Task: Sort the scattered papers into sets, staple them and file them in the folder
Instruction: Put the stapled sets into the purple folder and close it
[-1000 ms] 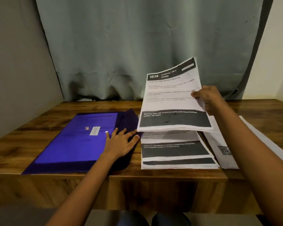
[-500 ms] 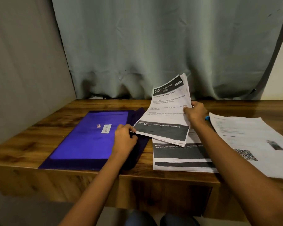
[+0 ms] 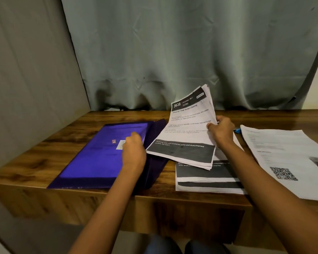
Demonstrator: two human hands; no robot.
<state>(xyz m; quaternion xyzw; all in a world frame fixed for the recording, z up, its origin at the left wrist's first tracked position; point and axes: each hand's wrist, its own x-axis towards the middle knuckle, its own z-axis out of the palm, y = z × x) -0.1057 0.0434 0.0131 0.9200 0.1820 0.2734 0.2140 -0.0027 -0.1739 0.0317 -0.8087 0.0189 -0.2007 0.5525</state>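
1. Now, R hand (image 3: 221, 132) grips paper set (image 3: 187, 129) by its right edge, thumb on top. Set is tilted up, off the table (image 3: 44, 156).
2. Set's lower-left corner hangs over purple folder (image 3: 99, 154), at its dark open side.
3. L hand (image 3: 133, 151): fingers curled, pinching folder's top cover at its right edge.
4. Flat paper stack (image 3: 206, 176) lies under the set; QR-code sheets (image 3: 283, 154) at far right; small blue item (image 3: 237, 130) behind R hand.
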